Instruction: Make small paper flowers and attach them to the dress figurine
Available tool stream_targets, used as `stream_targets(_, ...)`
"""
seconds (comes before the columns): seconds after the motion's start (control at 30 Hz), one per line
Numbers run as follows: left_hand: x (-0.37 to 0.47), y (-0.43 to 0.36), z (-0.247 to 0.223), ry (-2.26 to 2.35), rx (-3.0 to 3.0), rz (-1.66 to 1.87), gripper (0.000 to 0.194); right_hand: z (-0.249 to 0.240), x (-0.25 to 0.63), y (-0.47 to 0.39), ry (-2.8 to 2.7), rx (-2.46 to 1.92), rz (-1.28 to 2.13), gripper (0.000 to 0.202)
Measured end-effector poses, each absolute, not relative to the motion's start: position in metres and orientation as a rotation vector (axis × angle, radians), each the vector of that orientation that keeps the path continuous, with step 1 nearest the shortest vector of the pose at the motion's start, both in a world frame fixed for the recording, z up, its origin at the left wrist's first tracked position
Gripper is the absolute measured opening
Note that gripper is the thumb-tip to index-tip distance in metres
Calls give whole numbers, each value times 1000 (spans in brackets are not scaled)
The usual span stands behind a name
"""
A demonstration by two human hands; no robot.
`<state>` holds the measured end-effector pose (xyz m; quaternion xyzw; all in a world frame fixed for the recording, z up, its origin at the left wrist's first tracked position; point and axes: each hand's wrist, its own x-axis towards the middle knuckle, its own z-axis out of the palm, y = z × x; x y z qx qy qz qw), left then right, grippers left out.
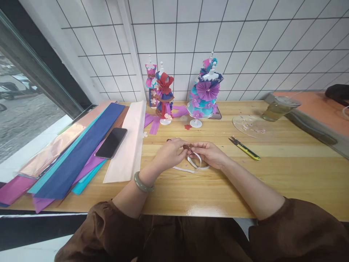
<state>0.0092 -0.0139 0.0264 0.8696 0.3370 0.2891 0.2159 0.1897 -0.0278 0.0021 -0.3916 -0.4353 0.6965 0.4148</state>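
My left hand and my right hand meet over the middle of the table, fingertips pinched. Between them is a small brown piece of what looks like folded paper, mostly covered by my fingers. Below the fingertips hangs a looped narrow white strip, one loose end lying on the wood to the left. Whether the strip is joined to the brown piece cannot be made out. Yellow-and-black thread snips lie to the right of my right hand.
Long sheets of coloured crepe paper cover the left side, with a phone on top. Small mannequins in paper dresses stand at the back, another group beside them. A clear plate and lidded cup are back right.
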Motion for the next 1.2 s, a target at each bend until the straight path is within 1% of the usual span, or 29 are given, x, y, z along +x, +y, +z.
stream_targets(0.23,7,-10,19,946,2678,765,34,5,192,-27,-1065,-978,1782,18)
stream_targets(0.47,12,-7,14,974,2827,769,21,6,193,-27,-1040,-986,1800,15)
stream_targets(0.63,13,-8,14,919,2837,786,24,5,192,-26,-1044,-1000,1801,14)
stream_targets(0.73,13,-7,13,886,2822,782,24,4,193,-26,-1040,-991,1806,13)
stream_targets(0.87,13,-7,13,903,2738,820,23,4,193,-26,-1035,-984,1810,18)
stream_targets(1.07,14,-10,13,987,2534,922,15,6,191,-27,-1016,-1033,1757,29)
stream_targets(1.2,17,-12,14,1053,2397,946,10,5,189,-27,-1004,-1012,1734,31)
